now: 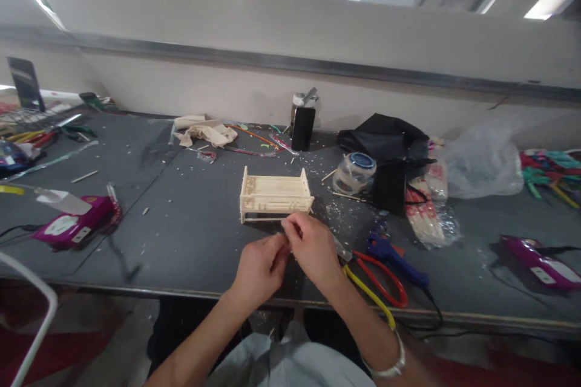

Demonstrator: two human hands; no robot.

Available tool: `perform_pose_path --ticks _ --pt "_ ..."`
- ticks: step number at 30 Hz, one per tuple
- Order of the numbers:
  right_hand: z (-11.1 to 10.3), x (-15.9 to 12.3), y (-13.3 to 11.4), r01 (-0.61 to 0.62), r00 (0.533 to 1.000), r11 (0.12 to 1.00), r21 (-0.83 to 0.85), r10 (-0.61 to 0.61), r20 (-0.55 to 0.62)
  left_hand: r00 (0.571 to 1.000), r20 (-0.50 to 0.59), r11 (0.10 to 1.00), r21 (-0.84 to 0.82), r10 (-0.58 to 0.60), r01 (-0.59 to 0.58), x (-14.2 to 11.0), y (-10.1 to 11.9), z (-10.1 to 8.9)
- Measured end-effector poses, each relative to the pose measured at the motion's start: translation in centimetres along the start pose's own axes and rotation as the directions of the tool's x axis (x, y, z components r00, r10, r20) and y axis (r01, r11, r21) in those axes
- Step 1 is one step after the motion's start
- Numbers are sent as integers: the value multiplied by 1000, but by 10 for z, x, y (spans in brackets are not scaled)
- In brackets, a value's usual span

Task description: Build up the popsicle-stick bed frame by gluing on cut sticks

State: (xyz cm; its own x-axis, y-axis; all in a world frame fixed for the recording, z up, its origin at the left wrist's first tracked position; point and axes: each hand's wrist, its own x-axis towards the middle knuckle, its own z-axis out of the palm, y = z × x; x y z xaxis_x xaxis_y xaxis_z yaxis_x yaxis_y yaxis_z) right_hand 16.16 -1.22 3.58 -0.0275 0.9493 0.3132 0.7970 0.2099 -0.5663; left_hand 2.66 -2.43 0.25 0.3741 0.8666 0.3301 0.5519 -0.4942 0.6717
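Note:
My left hand (pixel 261 266) and my right hand (pixel 311 248) meet over the near part of the grey table (pixel 190 224), fingers pinched together around something too small to make out. Just beyond them stands a small pale wooden stick frame (pixel 275 195), shaped like a little crate. The right hand's fingertips are close to its front edge; whether they touch it I cannot tell. A bracelet (pixel 390 366) circles my right wrist.
Red- and yellow-handled cutters (pixel 376 281) and a blue glue gun (pixel 394 254) lie right of my hands. Farther right lie a bundle of sticks (pixel 422 217), a tape roll (pixel 356 170), a black bag (pixel 385 139) and a plastic bag (pixel 483 160). Magenta devices (pixel 77 224) (pixel 540 260) lie at both sides. A black box (pixel 303 127) stands at the back.

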Motion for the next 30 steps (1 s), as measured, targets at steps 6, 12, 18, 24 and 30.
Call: perform_pose_path --ticks 6,12,18,24,30 --pt "-20 -21 -6 -323 917 794 515 128 377 967 13 944 213 254 -251 -43 15 -9" --pt "10 5 -11 -588 806 389 710 201 557 940 121 914 224 318 -338 -54 30 4" --pt "-16 -20 -32 -72 980 879 472 -26 199 993 -88 975 -215 -73 53 -54 23 -16" --pt "-20 -91 -32 331 879 905 266 -398 261 828 213 318 -851 -519 418 -22 29 -32" --pt "-16 -89 10 161 939 958 237 -223 261 912 402 558 -739 -85 378 -33 61 -40"
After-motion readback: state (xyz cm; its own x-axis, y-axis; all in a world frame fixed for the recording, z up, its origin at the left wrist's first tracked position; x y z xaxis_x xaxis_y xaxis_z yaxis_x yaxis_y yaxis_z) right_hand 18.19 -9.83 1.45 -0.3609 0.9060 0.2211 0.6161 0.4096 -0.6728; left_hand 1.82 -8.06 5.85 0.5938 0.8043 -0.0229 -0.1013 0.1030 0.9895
